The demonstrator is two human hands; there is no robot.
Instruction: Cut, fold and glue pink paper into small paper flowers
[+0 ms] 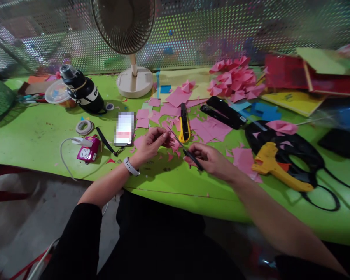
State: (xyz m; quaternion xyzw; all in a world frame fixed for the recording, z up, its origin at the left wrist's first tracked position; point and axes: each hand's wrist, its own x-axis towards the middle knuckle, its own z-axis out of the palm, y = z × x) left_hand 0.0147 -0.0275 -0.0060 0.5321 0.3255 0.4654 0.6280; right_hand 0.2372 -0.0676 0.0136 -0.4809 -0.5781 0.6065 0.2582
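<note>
My left hand (pixel 155 143), with a pale band on its wrist, is closed in a pinch. A small piece of pink paper (pixel 173 143) shows at its fingertips, partly hidden by the fingers. In my right hand (pixel 205 158) are scissors with black handles (pixel 195 159), their blades pointing up and left toward the left fingertips. Just beyond the hands lies a yellow and black box cutter (pixel 184 124). Pink paper squares (pixel 211 130) and small scraps are scattered around it. A phone (pixel 124 129) rests on the table left of my left hand.
Folded pink paper pieces (pixel 235 79) are heaped at the back, near a black stapler (pixel 223 112). To the right, a yellow glue gun (pixel 275 167) lies over a black object with a cable. A fan (pixel 134 81), dark bottle (pixel 86 93), tape roll (pixel 84 127) and purple power adapter (pixel 89 149) stand left.
</note>
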